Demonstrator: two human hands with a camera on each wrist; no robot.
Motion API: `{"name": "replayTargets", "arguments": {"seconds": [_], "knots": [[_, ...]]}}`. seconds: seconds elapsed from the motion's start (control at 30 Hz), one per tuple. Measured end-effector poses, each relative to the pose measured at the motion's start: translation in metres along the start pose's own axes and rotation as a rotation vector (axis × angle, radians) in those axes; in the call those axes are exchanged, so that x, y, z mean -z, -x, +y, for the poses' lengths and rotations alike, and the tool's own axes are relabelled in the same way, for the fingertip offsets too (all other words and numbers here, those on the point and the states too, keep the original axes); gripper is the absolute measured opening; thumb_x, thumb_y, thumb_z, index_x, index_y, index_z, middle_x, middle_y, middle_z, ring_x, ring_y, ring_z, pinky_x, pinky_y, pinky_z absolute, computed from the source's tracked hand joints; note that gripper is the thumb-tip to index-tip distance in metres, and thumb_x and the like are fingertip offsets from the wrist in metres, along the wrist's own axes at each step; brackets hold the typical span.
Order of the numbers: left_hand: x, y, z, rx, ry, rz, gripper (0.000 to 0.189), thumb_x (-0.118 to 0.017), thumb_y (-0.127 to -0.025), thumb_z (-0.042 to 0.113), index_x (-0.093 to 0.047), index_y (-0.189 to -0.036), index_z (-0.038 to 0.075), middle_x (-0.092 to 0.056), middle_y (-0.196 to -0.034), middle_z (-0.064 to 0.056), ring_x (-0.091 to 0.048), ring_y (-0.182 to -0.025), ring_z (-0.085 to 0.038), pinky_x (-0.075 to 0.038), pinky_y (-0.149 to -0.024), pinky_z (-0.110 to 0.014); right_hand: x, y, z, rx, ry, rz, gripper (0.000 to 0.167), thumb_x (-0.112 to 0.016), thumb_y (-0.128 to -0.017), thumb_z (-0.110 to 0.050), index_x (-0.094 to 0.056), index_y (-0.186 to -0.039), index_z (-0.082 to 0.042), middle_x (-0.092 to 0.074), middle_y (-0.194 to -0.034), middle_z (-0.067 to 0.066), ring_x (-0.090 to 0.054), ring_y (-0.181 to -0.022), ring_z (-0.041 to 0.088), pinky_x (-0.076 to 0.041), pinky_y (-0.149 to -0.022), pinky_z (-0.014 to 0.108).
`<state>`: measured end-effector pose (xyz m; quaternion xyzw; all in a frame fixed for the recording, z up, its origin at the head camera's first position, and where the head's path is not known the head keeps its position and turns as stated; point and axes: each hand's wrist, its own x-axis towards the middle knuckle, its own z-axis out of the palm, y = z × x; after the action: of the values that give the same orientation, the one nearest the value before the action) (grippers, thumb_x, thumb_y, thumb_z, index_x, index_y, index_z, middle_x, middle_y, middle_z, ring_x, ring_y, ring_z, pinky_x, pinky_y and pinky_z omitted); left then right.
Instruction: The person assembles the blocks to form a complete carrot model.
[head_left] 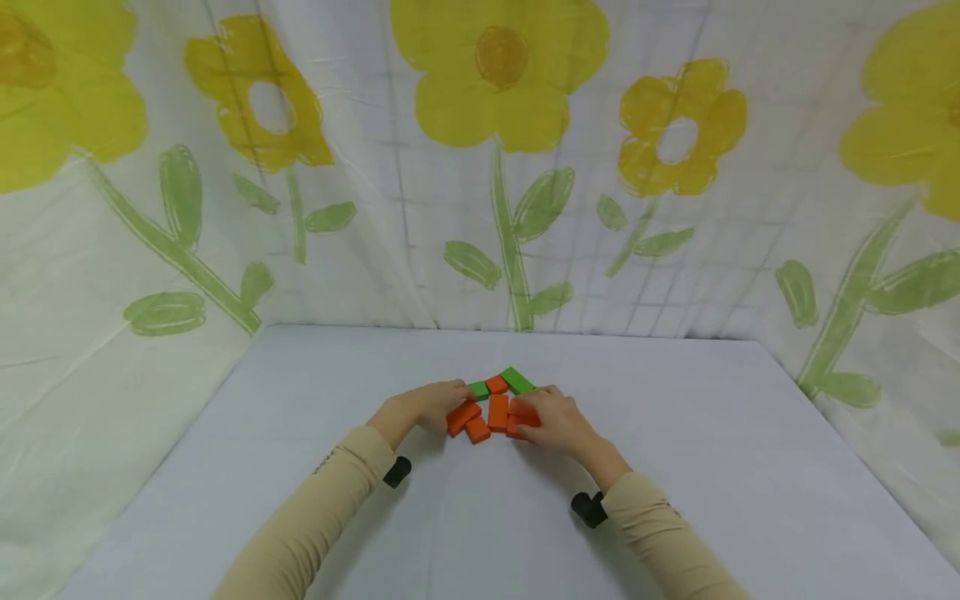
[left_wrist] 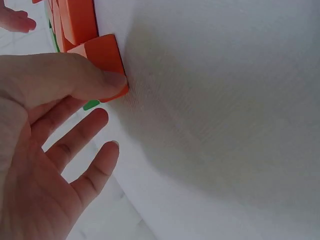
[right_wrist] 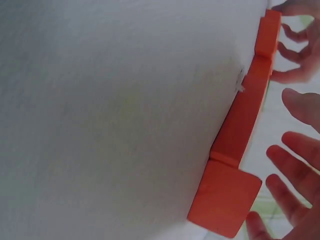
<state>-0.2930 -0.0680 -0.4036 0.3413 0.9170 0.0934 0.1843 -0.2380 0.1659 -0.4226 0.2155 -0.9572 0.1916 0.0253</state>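
Left wrist: part-spread left fingers [left_wrist: 77, 142] pinch an orange block [left_wrist: 106, 54].

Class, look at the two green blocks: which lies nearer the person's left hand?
The green block on the left, beside the left hand; the other green block lies right of the small orange block between them, by the right hand.

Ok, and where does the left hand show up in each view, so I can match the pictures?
Head: the left hand is slightly left of centre, below mid-height, at the left end of the orange blocks.
Left wrist: large, along the left side, touching an orange block.
Right wrist: small, at the upper right edge, above the right hand.
Shared landmark: the orange blocks, seen in all three.
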Motion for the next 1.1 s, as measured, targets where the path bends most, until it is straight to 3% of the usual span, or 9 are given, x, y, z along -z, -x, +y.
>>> {"name": "replayTargets", "arguments": {"seconds": [0.2, 0.33, 0.43, 0.6, 0.77, 0.93, 1.1], "knots": [[0.003, 0.007, -0.004, 0.074, 0.094, 0.109, 0.054, -0.083, -0.075, 0.013, -0.055, -0.119, 0.0, -0.055, -0.115, -0.008, -0.054, -0.1, -0.023, -0.047, -0.092, -0.039, -0.004, -0.01, -0.01, -0.058, 0.008, -0.018, 0.05, -0.072, -0.087, -0.026, -0.06, -0.131, -0.006, -0.06, -0.129, 0.013, -0.047, -0.12, 0.033, -0.042, -0.085, 0.054], [0.004, 0.021, 0.003, 0.041, 0.241, 0.184, 0.053, -0.085, -0.072, 0.022, -0.057, -0.112, 0.002, -0.059, -0.107, -0.007, -0.055, -0.098, -0.025, -0.049, -0.085, -0.038, -0.005, -0.013, -0.012, -0.058, 0.006, -0.022, 0.049, -0.073, -0.087, -0.026, -0.06, -0.13, -0.006, -0.06, -0.128, 0.012, -0.047, -0.118, 0.034, -0.042, -0.085, 0.057], [-0.003, 0.03, 0.017, -0.028, 0.297, 0.168, 0.05, -0.085, -0.071, 0.024, -0.059, -0.107, 0.004, -0.059, -0.099, -0.003, -0.055, -0.093, -0.022, -0.049, -0.079, -0.035, -0.006, -0.014, -0.012, -0.053, 0.009, -0.023, 0.046, -0.073, -0.087, -0.026, -0.062, -0.128, -0.007, -0.062, -0.126, 0.012, -0.049, -0.114, 0.034, -0.042, -0.083, 0.058], [-0.016, 0.034, 0.038, -0.112, 0.333, 0.053, 0.046, -0.085, -0.071, 0.027, -0.061, -0.106, 0.008, -0.061, -0.098, 0.003, -0.056, -0.095, -0.017, -0.048, -0.082, -0.029, -0.007, -0.017, -0.012, -0.077, 0.016, -0.057, 0.049, -0.075, -0.085, -0.027, -0.062, -0.127, -0.006, -0.062, -0.125, 0.012, -0.049, -0.111, 0.034, -0.041, -0.084, 0.058], [-0.022, 0.03, 0.046, -0.107, 0.284, -0.023, 0.041, -0.084, -0.072, 0.028, -0.064, -0.103, 0.011, -0.063, -0.099, 0.006, -0.055, -0.093, -0.012, -0.048, -0.086, -0.028, -0.007, -0.022, -0.015, -0.109, 0.032, -0.098, 0.055, -0.079, -0.082, -0.027, -0.061, -0.128, -0.004, -0.061, -0.126, 0.014, -0.047, -0.112, 0.035, -0.039, -0.088, 0.061], [-0.023, 0.025, 0.044, -0.058, 0.238, 0.011, 0.043, -0.085, -0.071, 0.028, -0.064, -0.103, 0.008, -0.063, -0.098, 0.003, -0.053, -0.088, -0.012, -0.048, -0.085, -0.03, -0.008, -0.026, -0.017, -0.132, 0.031, -0.112, 0.055, -0.078, -0.081, -0.027, -0.06, -0.128, -0.003, -0.06, -0.127, 0.015, -0.047, -0.114, 0.036, -0.037, -0.088, 0.062], [-0.026, 0.025, 0.041, -0.031, 0.25, 0.065, 0.044, -0.087, -0.07, 0.022, -0.062, -0.103, 0.005, -0.06, -0.096, 0.001, -0.051, -0.087, -0.014, -0.047, -0.083, -0.03, -0.011, -0.03, -0.016, -0.148, -0.004, -0.13, 0.058, -0.078, -0.081, -0.026, -0.059, -0.13, -0.002, -0.059, -0.128, 0.015, -0.046, -0.112, 0.035, -0.034, -0.085, 0.056]]}}
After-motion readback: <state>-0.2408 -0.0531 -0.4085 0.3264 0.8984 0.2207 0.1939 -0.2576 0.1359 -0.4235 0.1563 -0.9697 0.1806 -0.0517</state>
